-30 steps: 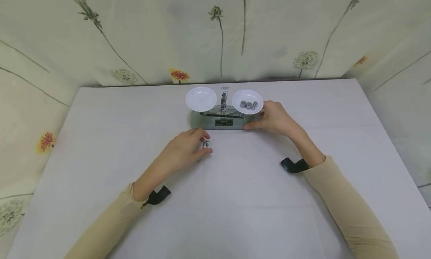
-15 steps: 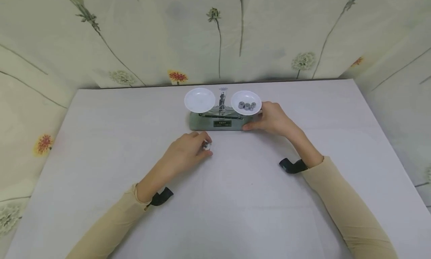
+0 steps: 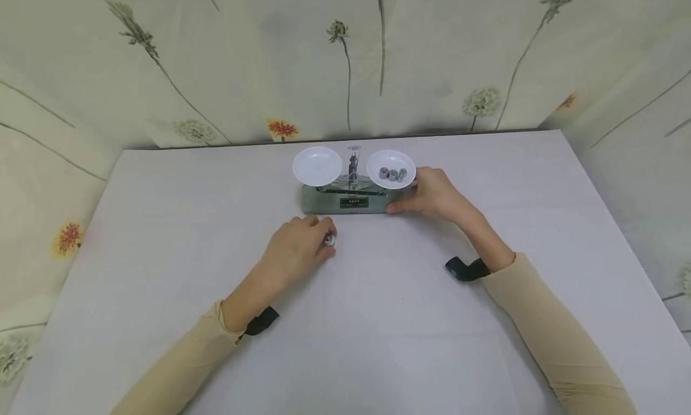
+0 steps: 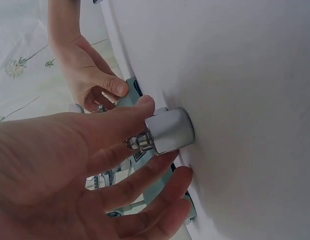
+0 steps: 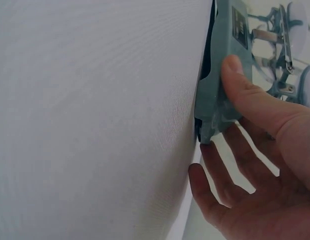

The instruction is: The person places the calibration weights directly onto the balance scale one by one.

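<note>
A green two-pan balance scale stands near the far edge of the table. Its left pan holds nothing, while several small metal weights sit in its right pan. In front of the scale my left hand pinches a larger metal weight between thumb and fingers. This weight is a smooth cylinder with a narrow knob, upright at the tabletop. My right hand grips the right end of the base, its thumb on the front face; the far fingers are partly hidden in the head view.
The table has a white cover. A curtain printed with flowers hangs right behind its far edge. Black wrist cameras stick out beside the left sleeve and the right sleeve.
The left fingers have closed in around the weight, which they loosely surrounded a second ago. The right hand keeps its grip on the scale. The head view has tilted slightly.
</note>
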Motion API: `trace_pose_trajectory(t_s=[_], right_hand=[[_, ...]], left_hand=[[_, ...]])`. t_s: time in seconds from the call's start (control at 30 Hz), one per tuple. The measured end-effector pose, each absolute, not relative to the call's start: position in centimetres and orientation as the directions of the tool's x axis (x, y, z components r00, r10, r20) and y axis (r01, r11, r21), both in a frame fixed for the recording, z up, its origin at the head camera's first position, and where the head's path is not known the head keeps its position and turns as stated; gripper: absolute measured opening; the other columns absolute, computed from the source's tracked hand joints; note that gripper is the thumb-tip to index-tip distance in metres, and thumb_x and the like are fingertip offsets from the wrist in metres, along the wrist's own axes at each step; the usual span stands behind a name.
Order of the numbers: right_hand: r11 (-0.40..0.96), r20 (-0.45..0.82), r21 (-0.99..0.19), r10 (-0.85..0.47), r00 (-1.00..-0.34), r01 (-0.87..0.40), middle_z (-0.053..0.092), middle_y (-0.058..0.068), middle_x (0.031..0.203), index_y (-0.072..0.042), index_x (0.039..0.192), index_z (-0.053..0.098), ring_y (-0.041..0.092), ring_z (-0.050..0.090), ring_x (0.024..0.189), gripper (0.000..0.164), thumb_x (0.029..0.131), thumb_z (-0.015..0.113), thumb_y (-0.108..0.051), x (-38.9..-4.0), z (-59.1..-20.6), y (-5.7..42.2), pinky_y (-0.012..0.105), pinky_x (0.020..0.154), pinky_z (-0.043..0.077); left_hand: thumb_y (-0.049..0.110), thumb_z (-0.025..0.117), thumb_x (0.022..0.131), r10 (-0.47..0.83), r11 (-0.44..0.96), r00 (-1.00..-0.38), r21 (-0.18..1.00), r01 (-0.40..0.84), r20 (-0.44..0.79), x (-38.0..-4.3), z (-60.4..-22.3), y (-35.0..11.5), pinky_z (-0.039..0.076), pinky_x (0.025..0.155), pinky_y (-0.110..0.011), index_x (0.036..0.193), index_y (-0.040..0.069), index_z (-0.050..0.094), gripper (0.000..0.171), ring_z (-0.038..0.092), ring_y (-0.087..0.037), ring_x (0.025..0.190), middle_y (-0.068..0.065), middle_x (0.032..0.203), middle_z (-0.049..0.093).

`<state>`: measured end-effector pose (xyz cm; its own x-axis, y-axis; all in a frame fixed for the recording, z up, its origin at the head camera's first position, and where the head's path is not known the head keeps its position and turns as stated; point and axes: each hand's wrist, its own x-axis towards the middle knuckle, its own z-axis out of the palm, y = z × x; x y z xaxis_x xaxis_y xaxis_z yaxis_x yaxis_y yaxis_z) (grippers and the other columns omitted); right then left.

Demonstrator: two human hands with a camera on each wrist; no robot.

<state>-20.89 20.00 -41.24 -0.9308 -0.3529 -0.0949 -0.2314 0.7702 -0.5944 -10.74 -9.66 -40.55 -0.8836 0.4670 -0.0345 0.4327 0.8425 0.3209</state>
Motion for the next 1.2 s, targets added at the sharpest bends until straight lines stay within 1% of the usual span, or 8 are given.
trace_pose_trajectory(t_s=[0.1, 0.2, 0.43, 0.67, 1.0, 1.07, 1.2], right_hand=[[0.77, -0.096, -0.596, -0.352, -0.931, -0.23, 0.074, 0.019, 0.136, -0.008, 0.141, 0.065, 0.04, 0.068, 0.125, 0.074, 0.078, 0.099, -0.026, -20.82, -41.32, 20.0, 0.057, 0.106, 0.051], [0.771, -0.102, -0.594, -0.356, -0.929, -0.23, 0.073, 0.019, 0.137, -0.008, 0.142, 0.064, 0.04, 0.068, 0.125, 0.075, 0.078, 0.099, -0.027, -20.71, -41.36, 20.02, 0.058, 0.107, 0.051], [0.768, -0.103, -0.595, -0.364, -0.926, -0.236, 0.073, 0.018, 0.139, -0.009, 0.143, 0.064, 0.04, 0.067, 0.129, 0.076, 0.078, 0.099, -0.028, -20.62, -41.41, 20.15, 0.058, 0.109, 0.05], [0.76, -0.096, -0.603, -0.369, -0.924, -0.241, 0.073, 0.017, 0.139, -0.011, 0.143, 0.065, 0.039, 0.066, 0.132, 0.075, 0.078, 0.099, -0.026, -20.69, -41.34, 20.14, 0.058, 0.111, 0.05], [0.764, -0.091, -0.596, -0.37, -0.925, -0.247, 0.073, 0.018, 0.139, -0.01, 0.142, 0.065, 0.04, 0.066, 0.132, 0.075, 0.078, 0.099, -0.027, -20.72, -41.1, 20.04, 0.058, 0.111, 0.05], [0.766, -0.093, -0.595, -0.367, -0.926, -0.244, 0.073, 0.017, 0.139, -0.01, 0.142, 0.065, 0.04, 0.066, 0.131, 0.074, 0.078, 0.099, -0.027, -20.72, -41.13, 20.06, 0.058, 0.11, 0.05], [0.765, -0.089, -0.594, -0.371, -0.924, -0.25, 0.074, 0.017, 0.137, -0.011, 0.141, 0.066, 0.038, 0.068, 0.122, 0.074, 0.078, 0.099, -0.028, -20.72, -41.2, 20.08, 0.056, 0.104, 0.052]], left_hand=[[0.025, 0.083, 0.096, 0.477, 0.84, -0.879, 0.298, 0.453, -0.007, -10.62, -40.68, -9.62, 0.059, 0.075, -0.045, 0.115, 0.016, 0.072, 0.024, 0.072, -0.035, 0.09, -0.008, 0.106, 0.077], [0.024, 0.084, 0.095, 0.485, 0.837, -0.875, 0.287, 0.465, 0.003, -10.59, -40.74, -9.58, 0.06, 0.075, -0.045, 0.115, 0.016, 0.072, 0.025, 0.072, -0.034, 0.089, -0.007, 0.103, 0.076], [0.023, 0.085, 0.094, 0.492, 0.832, -0.87, 0.276, 0.481, 0.032, -10.46, -40.78, -9.54, 0.059, 0.074, -0.045, 0.113, 0.016, 0.072, 0.024, 0.071, -0.034, 0.086, -0.006, 0.1, 0.076], [0.023, 0.085, 0.094, 0.492, 0.829, -0.87, 0.281, 0.483, 0.044, -10.38, -40.62, -9.4, 0.059, 0.078, -0.045, 0.115, 0.017, 0.075, 0.024, 0.071, -0.035, 0.089, -0.007, 0.106, 0.078], [0.022, 0.086, 0.092, 0.505, 0.824, -0.858, 0.246, 0.51, 0.088, -10.52, -40.72, -9.47, 0.059, 0.077, -0.045, 0.11, 0.016, 0.076, 0.021, 0.072, -0.034, 0.087, -0.006, 0.103, 0.079], [0.022, 0.086, 0.092, 0.505, 0.825, -0.858, 0.239, 0.512, 0.092, -10.55, -40.73, -9.45, 0.059, 0.077, -0.046, 0.109, 0.016, 0.076, 0.02, 0.072, -0.034, 0.087, -0.006, 0.103, 0.079], [0.025, 0.086, 0.092, 0.495, 0.836, -0.866, 0.231, 0.498, 0.075, -10.48, -40.54, -9.38, 0.059, 0.078, -0.047, 0.108, 0.016, 0.077, 0.02, 0.072, -0.033, 0.089, -0.004, 0.102, 0.079]])
